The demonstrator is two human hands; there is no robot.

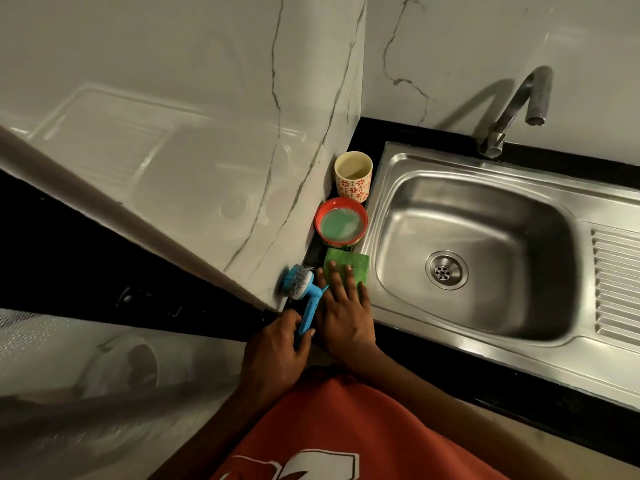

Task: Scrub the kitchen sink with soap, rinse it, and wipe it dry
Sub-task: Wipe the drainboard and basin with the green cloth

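Two tools under hand, no suds yet: steel sink, sunk in the black counter, looked dry, so the job seemed just starting. Next move prob. needed soap from the red bowl beside it. Flat on the green pad lay the right hand, fingers spread; the left hand gripped the blue brush.

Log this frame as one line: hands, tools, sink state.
left hand: grips blue brush | right hand: flat on green pad | sink: no suds | soap bowl: beside sink | tap: no flow
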